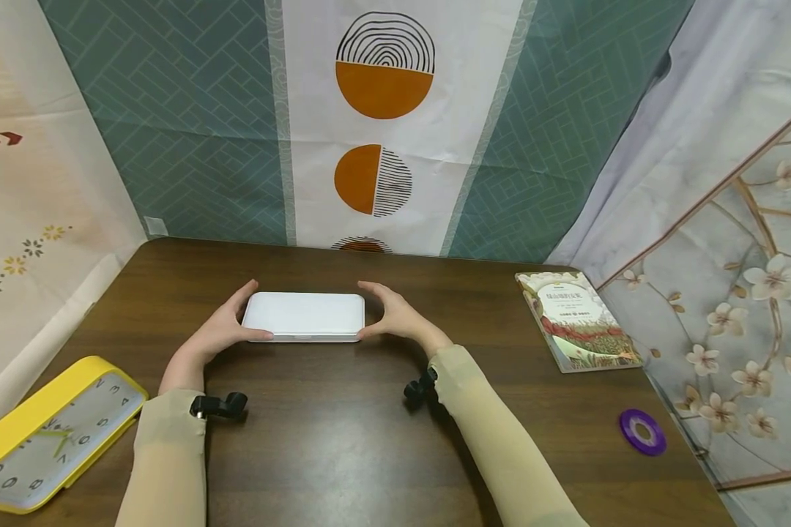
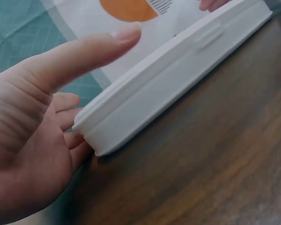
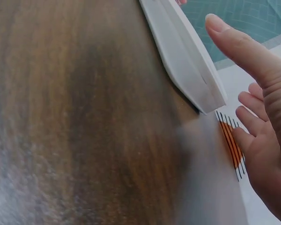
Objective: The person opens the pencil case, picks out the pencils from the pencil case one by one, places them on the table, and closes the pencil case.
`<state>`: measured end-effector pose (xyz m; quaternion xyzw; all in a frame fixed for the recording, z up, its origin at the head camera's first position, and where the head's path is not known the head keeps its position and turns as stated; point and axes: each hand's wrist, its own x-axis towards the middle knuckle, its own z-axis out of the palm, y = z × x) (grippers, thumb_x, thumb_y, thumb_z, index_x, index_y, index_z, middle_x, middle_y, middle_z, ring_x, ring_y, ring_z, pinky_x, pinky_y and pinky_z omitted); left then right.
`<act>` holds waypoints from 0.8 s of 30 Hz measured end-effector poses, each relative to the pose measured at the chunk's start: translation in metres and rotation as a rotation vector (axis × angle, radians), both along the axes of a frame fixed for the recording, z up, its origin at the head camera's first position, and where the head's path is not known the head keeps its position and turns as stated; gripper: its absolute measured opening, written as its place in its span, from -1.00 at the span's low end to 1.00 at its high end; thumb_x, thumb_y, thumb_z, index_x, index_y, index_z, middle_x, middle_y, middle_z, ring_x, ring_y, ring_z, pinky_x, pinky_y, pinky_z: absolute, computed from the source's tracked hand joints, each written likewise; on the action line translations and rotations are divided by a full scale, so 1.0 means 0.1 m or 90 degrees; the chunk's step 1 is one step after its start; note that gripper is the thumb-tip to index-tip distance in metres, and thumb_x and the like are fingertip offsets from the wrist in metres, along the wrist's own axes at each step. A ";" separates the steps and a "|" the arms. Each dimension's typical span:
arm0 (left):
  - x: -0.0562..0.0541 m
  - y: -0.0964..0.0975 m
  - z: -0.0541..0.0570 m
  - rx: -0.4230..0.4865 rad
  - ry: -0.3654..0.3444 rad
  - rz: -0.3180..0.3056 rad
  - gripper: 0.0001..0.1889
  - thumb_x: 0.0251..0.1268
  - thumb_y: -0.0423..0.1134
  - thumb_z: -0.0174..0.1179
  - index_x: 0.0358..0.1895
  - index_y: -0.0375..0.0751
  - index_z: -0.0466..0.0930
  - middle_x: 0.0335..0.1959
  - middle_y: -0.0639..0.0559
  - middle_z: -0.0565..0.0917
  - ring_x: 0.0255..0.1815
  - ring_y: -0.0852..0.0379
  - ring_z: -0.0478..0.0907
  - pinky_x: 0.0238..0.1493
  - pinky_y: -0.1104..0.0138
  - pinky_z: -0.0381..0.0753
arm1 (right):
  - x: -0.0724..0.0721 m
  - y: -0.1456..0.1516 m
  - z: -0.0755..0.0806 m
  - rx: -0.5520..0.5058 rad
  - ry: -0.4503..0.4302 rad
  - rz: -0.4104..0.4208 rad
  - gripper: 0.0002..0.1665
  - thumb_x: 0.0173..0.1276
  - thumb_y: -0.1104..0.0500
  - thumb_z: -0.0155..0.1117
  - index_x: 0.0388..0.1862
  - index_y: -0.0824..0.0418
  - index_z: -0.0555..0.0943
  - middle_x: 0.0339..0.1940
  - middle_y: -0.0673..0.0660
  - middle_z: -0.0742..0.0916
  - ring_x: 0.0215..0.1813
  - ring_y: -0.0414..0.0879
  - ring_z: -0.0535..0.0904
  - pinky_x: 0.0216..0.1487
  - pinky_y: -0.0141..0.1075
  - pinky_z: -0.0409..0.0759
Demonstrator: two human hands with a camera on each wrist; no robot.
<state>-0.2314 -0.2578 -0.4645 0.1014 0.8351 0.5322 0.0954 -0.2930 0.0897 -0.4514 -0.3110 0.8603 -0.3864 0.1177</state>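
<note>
A flat white lidded case (image 1: 304, 316), rectangular with rounded corners, rests on the brown table between two hands. The left wrist view shows its front side (image 2: 154, 89) with a small raised tab. My left hand (image 1: 227, 326) is at the case's left end, fingers behind the end and thumb spread over the front corner. At the opposite end is my right hand (image 1: 395, 316), its thumb near the front corner and its fingers extended past the back one. In the right wrist view a small gap separates the right fingers (image 3: 250, 112) from the case end.
To the left stands a yellow-framed clock (image 1: 59, 435), close to the left forearm. At the back right lies a book (image 1: 576, 318) with an illustrated cover. A purple ring-shaped object (image 1: 642, 432) sits near the table's right edge. Patterned cloths hang behind and beside the table (image 1: 316, 439).
</note>
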 end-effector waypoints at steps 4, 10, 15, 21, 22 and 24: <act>0.01 -0.01 -0.05 0.005 -0.002 0.001 0.24 0.00 -0.27 0.49 0.58 -0.28 -0.33 0.61 -0.24 -0.20 0.59 -0.29 -0.13 0.49 0.26 0.15 | 0.01 -0.01 -0.04 0.020 -0.011 0.012 0.25 -0.10 0.10 0.68 0.53 0.24 0.18 0.54 0.15 0.31 0.56 0.02 0.19 0.53 -0.07 0.19; 0.02 -0.03 -0.08 0.036 0.003 -0.007 0.28 -0.04 -0.34 0.51 0.58 -0.27 -0.38 0.61 -0.22 -0.19 0.58 -0.29 -0.14 0.01 0.84 0.19 | 0.01 -0.05 -0.08 0.049 -0.001 0.026 0.27 -0.11 0.09 0.69 0.54 0.21 0.17 0.52 0.16 0.32 0.55 0.01 0.20 0.53 -0.11 0.20; 0.00 -0.04 -0.10 0.036 0.004 -0.012 0.32 -0.09 -0.37 0.53 0.57 -0.30 -0.41 0.61 -0.25 -0.17 0.58 -0.29 -0.13 0.01 0.85 0.18 | 0.00 -0.08 -0.08 0.045 0.013 0.022 0.23 -0.10 0.09 0.68 0.52 0.21 0.20 0.51 0.17 0.35 0.53 0.02 0.24 0.52 -0.11 0.22; -0.02 -0.05 -0.11 0.032 0.004 -0.020 0.30 -0.06 -0.43 0.50 0.55 -0.35 -0.44 0.59 -0.33 -0.15 0.55 -0.36 -0.06 -0.01 0.83 0.25 | -0.02 -0.09 -0.09 0.040 0.008 0.013 0.18 -0.09 0.09 0.67 0.49 0.20 0.25 0.49 0.17 0.38 0.51 0.02 0.26 0.52 -0.09 0.23; -0.02 -0.06 -0.11 0.029 0.003 -0.018 0.30 -0.06 -0.43 0.50 0.55 -0.35 -0.44 0.59 -0.33 -0.14 0.54 -0.37 -0.05 -0.02 0.83 0.26 | -0.02 -0.10 -0.09 0.040 0.007 0.012 0.17 -0.09 0.10 0.67 0.49 0.20 0.26 0.48 0.17 0.38 0.51 0.02 0.26 0.51 -0.09 0.23; -0.02 -0.06 -0.10 0.025 -0.001 -0.015 0.29 -0.04 -0.43 0.49 0.55 -0.34 -0.43 0.58 -0.34 -0.13 0.54 -0.36 -0.04 -0.03 0.83 0.27 | -0.02 -0.10 -0.09 0.040 0.006 0.011 0.16 -0.08 0.10 0.66 0.49 0.20 0.26 0.48 0.17 0.39 0.50 0.02 0.26 0.51 -0.09 0.24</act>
